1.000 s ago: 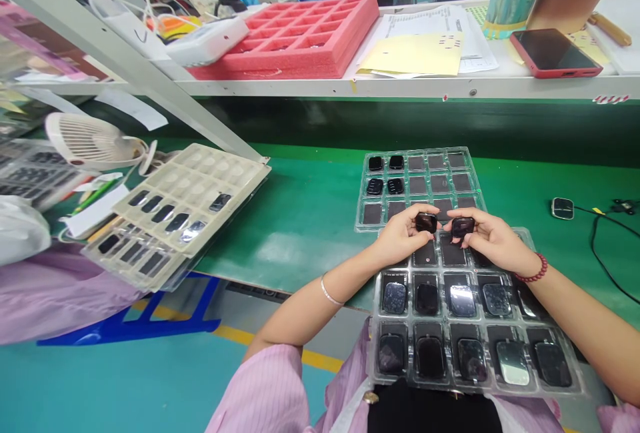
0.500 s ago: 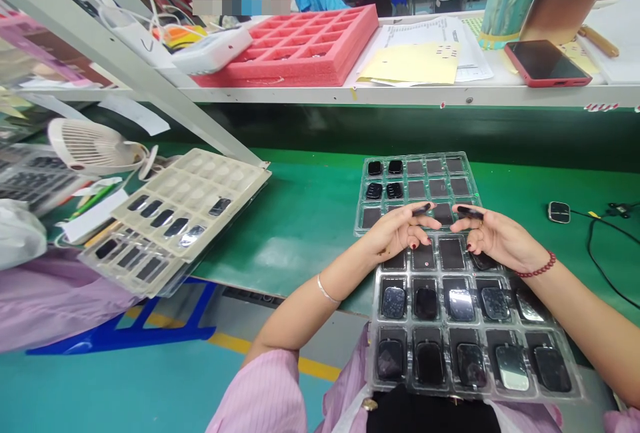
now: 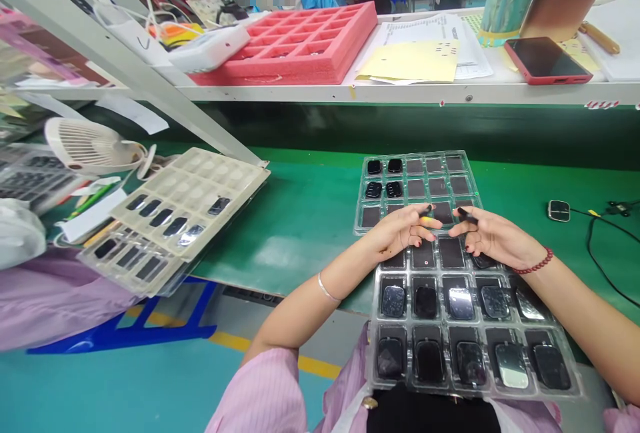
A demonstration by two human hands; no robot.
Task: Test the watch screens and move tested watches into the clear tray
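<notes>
My left hand [image 3: 403, 230] is closed in a pinch on a small dark piece [image 3: 428, 210], seen edge-on, with a bit of yellow just below it. Opposite, my right hand [image 3: 500, 236] pinches another thin black piece [image 3: 467, 216]. A narrow gap separates the fingertips of both hands. Beneath them lies a clear plastic tray [image 3: 465, 322], its front rows holding dark rounded-square watch screens [image 3: 427, 361]. Behind the hands, a second clear tray [image 3: 357, 210] carries several black watch-like units [image 3: 395, 190] in its left pockets. My fingers partly cover both trays.
On the left are stacked cream trays [image 3: 203, 183] with dark pieces and a small white fan [image 3: 93, 143]. A watch-like unit [image 3: 559, 210] with a black cable [image 3: 593, 246] lies right. The shelf above bears a pink foam tray [image 3: 345, 63] and a phone [image 3: 547, 60].
Both dark pieces have turned slightly in my fingers, and yellow now shows at the left one. My hands have barely shifted. The trays stay where they were.
</notes>
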